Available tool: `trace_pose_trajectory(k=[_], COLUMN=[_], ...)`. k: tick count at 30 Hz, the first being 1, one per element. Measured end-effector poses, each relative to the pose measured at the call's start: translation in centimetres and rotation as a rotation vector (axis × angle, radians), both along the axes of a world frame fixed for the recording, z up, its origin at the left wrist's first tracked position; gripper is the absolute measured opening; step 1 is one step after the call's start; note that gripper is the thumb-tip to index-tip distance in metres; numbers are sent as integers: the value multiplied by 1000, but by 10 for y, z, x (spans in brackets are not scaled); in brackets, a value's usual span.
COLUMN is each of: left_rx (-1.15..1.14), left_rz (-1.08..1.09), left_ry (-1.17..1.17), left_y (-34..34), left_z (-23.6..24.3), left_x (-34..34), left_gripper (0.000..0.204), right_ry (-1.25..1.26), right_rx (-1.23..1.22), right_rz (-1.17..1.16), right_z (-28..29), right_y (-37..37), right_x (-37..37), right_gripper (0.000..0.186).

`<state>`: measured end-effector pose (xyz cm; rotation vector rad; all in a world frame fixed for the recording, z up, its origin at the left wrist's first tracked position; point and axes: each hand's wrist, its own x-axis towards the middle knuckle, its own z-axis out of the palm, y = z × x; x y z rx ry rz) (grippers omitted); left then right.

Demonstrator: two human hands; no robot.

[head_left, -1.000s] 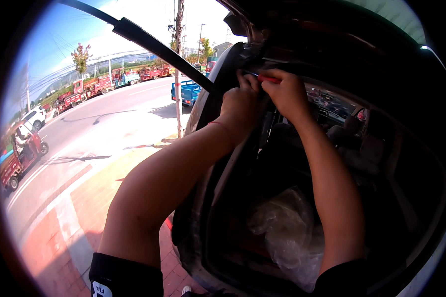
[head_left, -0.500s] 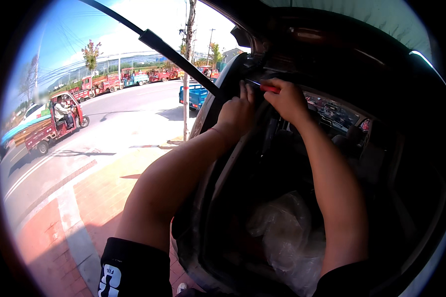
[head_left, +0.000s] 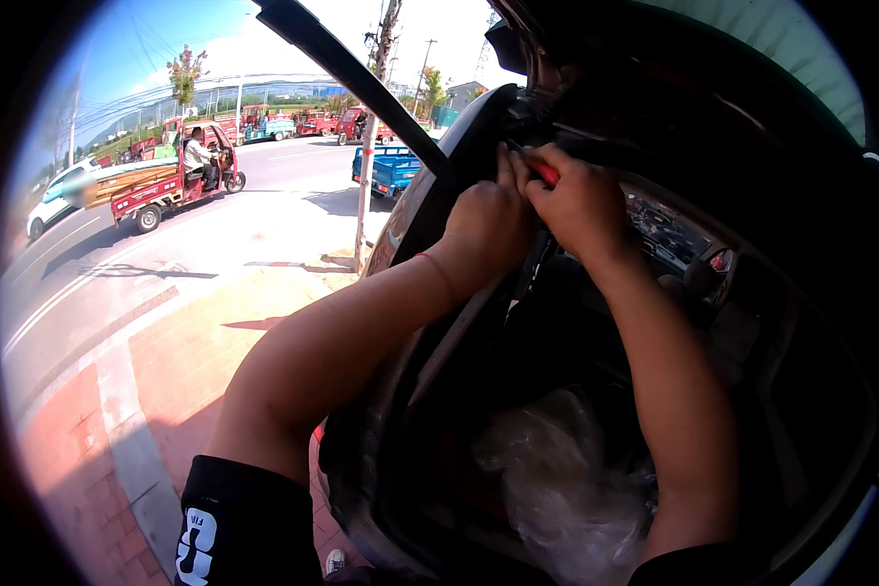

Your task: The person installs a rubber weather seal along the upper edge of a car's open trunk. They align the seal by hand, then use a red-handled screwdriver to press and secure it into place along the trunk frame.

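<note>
At the upper left corner of a car's raised-tailgate opening (head_left: 439, 337), my two hands meet. My right hand (head_left: 586, 200) is closed round the red handle of a screwdriver (head_left: 545, 173), whose dark shaft points up and left toward the frame. Just left of it is my left hand (head_left: 488, 220), its fingers pointing up and close together beside the screwdriver's tip. What those fingertips press on or hold is hidden in the dark corner.
A black tailgate strut (head_left: 361, 88) slants down left of my hands. Crumpled clear plastic (head_left: 566, 479) lies in the boot. On the street are a loaded red cargo tricycle (head_left: 176, 186) with a rider, a white car (head_left: 59, 195) and a blue truck bed (head_left: 391, 168). A thin tree trunk (head_left: 368, 176) stands by the kerb.
The screwdriver's shaft has swung more upright, and my right hand has shifted slightly right, close against my left. The red tricycle has moved right along the road, with a white car behind it.
</note>
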<state>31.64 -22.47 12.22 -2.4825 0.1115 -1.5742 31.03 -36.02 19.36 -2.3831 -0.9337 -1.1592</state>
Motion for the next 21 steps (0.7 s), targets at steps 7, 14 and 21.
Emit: trace_pose_trajectory(k=[7, 14, 21], left_rx=[5, -49, -47], left_rz=[2, -72, -122], left_ry=[-44, -41, -91], left_y=[7, 9, 50], left_z=[0, -7, -24], left_x=[-3, -33, -103], left_gripper=[70, 69, 67], right_ry=[87, 1, 21], right_rx=[119, -75, -76], right_rz=[268, 51, 151], right_z=[30, 49, 34], right_y=[-30, -6, 23], right_x=[-24, -55, -116], right_gripper=[39, 40, 39])
